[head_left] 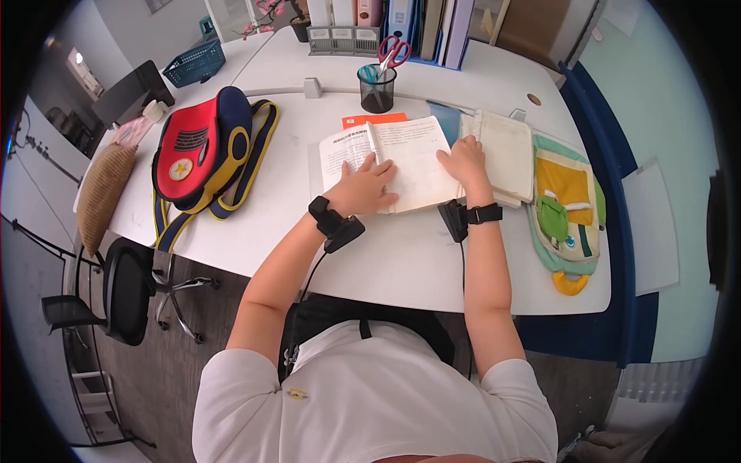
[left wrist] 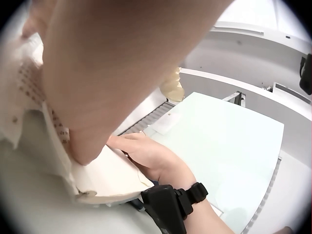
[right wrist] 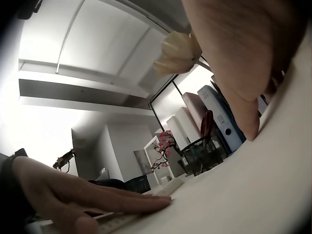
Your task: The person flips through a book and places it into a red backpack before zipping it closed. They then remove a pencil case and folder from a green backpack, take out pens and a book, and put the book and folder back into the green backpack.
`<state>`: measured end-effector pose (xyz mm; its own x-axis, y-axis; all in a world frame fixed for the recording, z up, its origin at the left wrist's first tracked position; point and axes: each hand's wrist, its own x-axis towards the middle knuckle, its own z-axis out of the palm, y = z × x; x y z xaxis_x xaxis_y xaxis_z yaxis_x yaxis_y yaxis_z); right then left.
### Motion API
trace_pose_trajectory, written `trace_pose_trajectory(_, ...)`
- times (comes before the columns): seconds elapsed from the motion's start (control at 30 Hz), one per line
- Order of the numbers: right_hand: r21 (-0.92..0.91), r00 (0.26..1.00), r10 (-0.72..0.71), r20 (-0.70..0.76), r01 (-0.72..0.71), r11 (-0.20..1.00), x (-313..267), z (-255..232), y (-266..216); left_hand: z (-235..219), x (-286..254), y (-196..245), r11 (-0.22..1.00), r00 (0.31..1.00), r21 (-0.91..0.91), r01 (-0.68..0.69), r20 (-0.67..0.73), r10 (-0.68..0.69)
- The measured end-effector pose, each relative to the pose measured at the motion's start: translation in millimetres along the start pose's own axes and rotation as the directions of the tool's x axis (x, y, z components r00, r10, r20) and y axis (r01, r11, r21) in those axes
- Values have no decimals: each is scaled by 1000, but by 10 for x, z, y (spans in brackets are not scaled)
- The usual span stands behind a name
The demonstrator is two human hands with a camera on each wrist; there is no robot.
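Note:
An open book (head_left: 421, 174) with printed pages lies on the white table in the head view. My left hand (head_left: 361, 190) rests across its left page and the middle fold, fingers spread. At the right edge of the book, my right hand (head_left: 468, 165) holds the page side, thumb on top of the paper and fingers bent by the edge. The left wrist view shows this right hand (left wrist: 153, 158) against the thick page block, its fingertips partly hidden. Just right of it lies a pale, worn book stack (head_left: 505, 158). An orange booklet (head_left: 374, 119) shows behind the open book.
A red and navy backpack (head_left: 185, 154) lies on the left, a green, white and yellow bag (head_left: 567, 204) on the right. Behind the book stands a black mesh cup (head_left: 377, 94) with scissors (head_left: 394, 52). Several binders (head_left: 400, 31) line the back. A cushion (head_left: 106, 193) leans at the left edge.

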<state>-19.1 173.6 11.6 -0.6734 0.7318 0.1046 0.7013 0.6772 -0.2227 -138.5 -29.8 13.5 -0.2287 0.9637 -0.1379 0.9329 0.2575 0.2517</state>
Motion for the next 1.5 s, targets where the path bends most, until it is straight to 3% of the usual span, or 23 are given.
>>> trace_pose_trajectory(0.1, 132, 996, -54, -66, 62, 989, 3, 12, 25, 1, 1, -12, 1000, 1000, 0, 1, 14, -1)
trace_pose_trajectory(0.3, 25, 999, -43, -6, 44, 999, -20, -12, -17, 43, -20, -48, 1000, 1000, 0, -14, -16, 14)
trace_pose_trajectory(0.4, 20, 994, -92, -64, 94, 995, -15, -37, -37, 45, -25, -42, 1000, 1000, 3, -14, -19, 14)
trace_pose_trajectory(0.43, 203, 989, -134, -60, 143, 969, -22, -76, -53, 57, -15, -56, 1000, 1000, -14, -12, -21, 12)
trace_pose_trajectory(0.5, 540, 974, -214, -75, 220, 812, -43, -191, -97, 62, 7, -73, 999, 1000, -49, -11, -26, 9)
trace_pose_trajectory(0.6, 951, 919, -372, 134, -13, 309, -120, -239, -284, -84, 59, -87, 919, 995, -381, 97, 44, -87)
trace_pose_trajectory(0.63, 972, 900, -425, 98, 5, 235, -128, -198, -356, -70, 107, -145, 795, 998, -606, 17, -32, -46)
trace_pose_trajectory(0.7, 996, 854, -520, 16, 30, 79, -152, -108, -521, -71, 147, -217, 395, 979, -902, -174, -201, -27)
trace_pose_trajectory(0.8, 930, 801, -598, -1, 221, 295, -293, -59, -747, -200, 53, -115, 79, 904, -949, -307, -316, -289)
trace_pose_trajectory(0.87, 865, 771, -637, 9, 313, 391, -318, 2, -883, -207, 29, -238, -67, 925, -957, -284, -254, -282)
trace_pose_trajectory(0.93, 850, 823, -567, 36, 273, 450, -320, 185, -963, -228, -28, -326, -233, 944, -936, -265, -202, -260)
trace_pose_trajectory(0.97, 842, 846, -531, 48, 252, 478, -319, 263, -984, -229, -54, -359, -234, 947, -936, -263, -205, -247)
trace_pose_trajectory(1.03, 882, 841, -539, 41, 223, 414, -345, 284, -1028, -230, -108, -395, -234, 952, -937, -260, -208, -223)
trace_pose_trajectory(1.17, 872, 873, -488, 6, 234, 429, -356, 406, -1068, -305, -199, -331, -168, 918, -942, -289, -224, -326)
trace_pose_trajectory(1.23, 901, 857, -512, -51, 261, 348, -363, 360, -1084, -323, -227, -344, -90, 897, -949, -301, -250, -365)
trace_pose_trajectory(1.37, 936, 841, -530, -107, 265, 232, -333, 431, -1077, -255, -241, -391, -47, 847, -927, -373, -319, -426)
trace_pose_trajectory(1.47, 917, 843, -512, -163, 321, 237, -323, 500, -1068, -180, -287, -448, 15, 805, -912, -409, -369, -465)
trace_pose_trajectory(1.5, 887, 857, -488, -168, 347, 304, -307, 568, -1045, -153, -318, -458, 51, 792, -906, -420, -393, -467)
